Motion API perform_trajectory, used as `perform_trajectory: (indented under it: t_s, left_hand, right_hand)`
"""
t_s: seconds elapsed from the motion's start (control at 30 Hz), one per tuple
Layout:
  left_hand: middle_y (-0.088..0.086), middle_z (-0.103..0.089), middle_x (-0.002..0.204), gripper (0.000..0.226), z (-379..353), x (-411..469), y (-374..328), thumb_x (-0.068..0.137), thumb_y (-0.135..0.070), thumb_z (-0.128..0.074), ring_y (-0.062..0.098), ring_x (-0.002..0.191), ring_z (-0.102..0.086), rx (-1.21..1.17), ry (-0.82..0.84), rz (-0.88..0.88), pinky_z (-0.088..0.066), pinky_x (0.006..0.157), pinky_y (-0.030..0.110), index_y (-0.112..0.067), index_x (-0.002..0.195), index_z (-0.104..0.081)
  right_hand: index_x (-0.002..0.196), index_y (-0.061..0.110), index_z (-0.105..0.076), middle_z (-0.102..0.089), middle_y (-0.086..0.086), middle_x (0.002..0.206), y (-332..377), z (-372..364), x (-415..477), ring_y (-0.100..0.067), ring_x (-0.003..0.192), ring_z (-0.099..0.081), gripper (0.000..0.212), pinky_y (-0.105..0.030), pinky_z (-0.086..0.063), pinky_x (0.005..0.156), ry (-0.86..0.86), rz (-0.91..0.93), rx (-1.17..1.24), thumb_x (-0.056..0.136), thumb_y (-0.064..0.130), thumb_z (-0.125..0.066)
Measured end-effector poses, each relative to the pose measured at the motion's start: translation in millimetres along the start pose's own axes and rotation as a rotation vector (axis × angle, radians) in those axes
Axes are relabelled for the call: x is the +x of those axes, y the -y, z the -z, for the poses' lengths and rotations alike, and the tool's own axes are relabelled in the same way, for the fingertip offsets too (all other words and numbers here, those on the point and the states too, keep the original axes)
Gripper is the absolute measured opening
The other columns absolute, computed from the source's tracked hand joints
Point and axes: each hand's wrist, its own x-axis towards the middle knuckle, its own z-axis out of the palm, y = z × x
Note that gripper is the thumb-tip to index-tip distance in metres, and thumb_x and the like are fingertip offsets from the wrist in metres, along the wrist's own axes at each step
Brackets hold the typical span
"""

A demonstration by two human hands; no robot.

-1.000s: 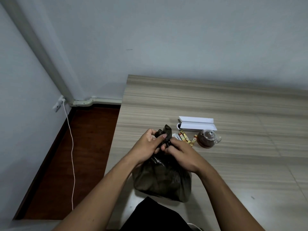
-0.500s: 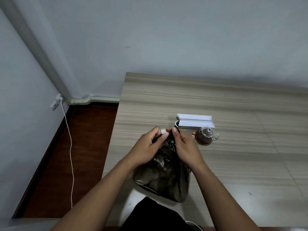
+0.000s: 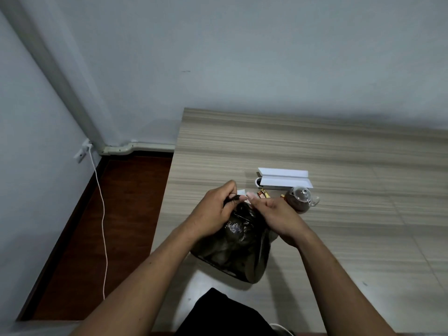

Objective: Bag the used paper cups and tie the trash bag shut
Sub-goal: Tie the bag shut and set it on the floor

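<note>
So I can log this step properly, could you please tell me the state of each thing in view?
trash bag: upright on table, neck gathered, no knot visible.
left hand: pinching the bag's neck.
right hand: pinching the bag's neck.
glass teapot: upright, lidded, dark liquid inside.
white box: appears open.
white cable: plugged into wall socket.

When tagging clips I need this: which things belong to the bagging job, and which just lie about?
Job: trash bag; left hand and right hand, gripping its neck.
Lying about: white box; glass teapot; sachets; white cable.
</note>
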Motion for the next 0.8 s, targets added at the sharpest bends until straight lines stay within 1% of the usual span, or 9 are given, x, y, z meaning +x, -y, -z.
perform_trajectory:
  t_s: [0.07,0.13,0.17,0.23,0.3,0.43,0.53,0.67,0.8]
  left_hand:
    - [0.011,-0.047,0.071,0.036,0,1,1,0.106,-0.030,-0.063,0.009,0.064,-0.039,-0.020,-0.018,0.024,-0.034,0.060,0.024,-0.011,0.085,-0.041]
    - [0.004,-0.043,0.069,0.038,-1,2,5,0.106,-0.031,-0.065,0.006,0.063,-0.037,-0.030,-0.021,0.056,-0.031,0.058,0.019,-0.010,0.085,-0.041]
    - [-0.001,-0.042,0.069,0.039,-3,3,7,0.106,-0.032,-0.065,0.006,0.064,-0.038,-0.038,-0.015,0.072,-0.032,0.059,0.020,-0.010,0.085,-0.042]
    - [-0.006,-0.043,0.069,0.039,-5,4,12,0.106,-0.037,-0.065,0.007,0.064,-0.039,-0.064,-0.007,0.110,-0.033,0.060,0.024,-0.011,0.085,-0.043]
    - [-0.008,-0.043,0.067,0.040,-7,5,17,0.104,-0.040,-0.066,0.007,0.063,-0.039,-0.091,-0.017,0.168,-0.034,0.060,0.027,-0.014,0.084,-0.044]
    - [-0.008,-0.044,0.066,0.043,-13,5,20,0.101,-0.039,-0.071,0.007,0.062,-0.040,-0.169,-0.009,0.258,-0.035,0.060,0.025,-0.014,0.080,-0.044]
    - [-0.010,-0.053,0.064,0.040,-17,7,22,0.101,-0.031,-0.073,0.004,0.060,-0.051,-0.281,0.011,0.331,-0.040,0.061,0.024,-0.014,0.078,-0.045]
    - [0.005,-0.061,0.064,0.037,-23,6,25,0.102,-0.027,-0.072,0.007,0.051,-0.049,-0.416,0.021,0.415,-0.040,0.053,0.022,-0.003,0.084,-0.050]
    - [-0.004,-0.070,0.061,0.031,-34,5,35,0.103,-0.027,-0.071,0.009,0.053,-0.051,-0.508,-0.002,0.508,-0.042,0.056,0.019,-0.010,0.085,-0.051]
  right_hand:
    - [0.090,0.011,-0.086,-0.085,-0.016,0.098,1,2,-2,-0.025,0.092,-0.079,0.087,-0.043,-0.058,0.091,0.065,-0.080,0.073,0.091,0.091,-0.055]
    - [0.101,0.011,-0.087,-0.085,-0.013,0.106,1,3,-5,-0.030,0.104,-0.080,0.085,-0.043,-0.057,0.101,0.128,-0.106,0.193,0.090,0.090,-0.058]
    - [0.108,0.010,-0.086,-0.084,-0.013,0.113,2,2,-8,-0.029,0.111,-0.079,0.076,-0.042,-0.054,0.107,0.165,-0.093,0.292,0.095,0.081,-0.063]
    - [0.123,0.006,-0.082,-0.081,-0.017,0.127,4,0,-14,-0.031,0.124,-0.076,0.044,-0.042,-0.055,0.111,0.276,-0.061,0.494,0.108,0.045,-0.067]
    - [0.113,0.007,-0.080,-0.081,-0.016,0.115,3,1,-19,-0.030,0.112,-0.076,0.018,-0.036,-0.059,0.098,0.337,-0.036,0.543,0.105,0.021,-0.072]
    - [0.111,0.007,-0.066,-0.077,-0.004,0.100,-6,3,-22,-0.020,0.099,-0.071,0.014,-0.030,-0.060,0.088,0.432,0.051,0.326,0.102,0.005,-0.076]
    - [0.093,0.019,-0.063,-0.068,0.012,0.079,-6,-2,-19,-0.006,0.077,-0.065,0.020,-0.023,-0.053,0.072,0.314,0.109,0.157,0.101,0.018,-0.081]
    - [0.070,0.031,-0.057,-0.049,0.017,0.065,-17,-16,-11,-0.006,0.063,-0.046,0.043,-0.032,-0.038,0.065,0.079,0.180,-0.044,0.105,0.053,-0.070]
    - [0.071,0.025,-0.068,-0.060,0.018,0.056,-26,-21,-6,-0.001,0.055,-0.052,0.053,-0.027,-0.041,0.063,-0.036,0.224,-0.117,0.116,0.048,-0.051]
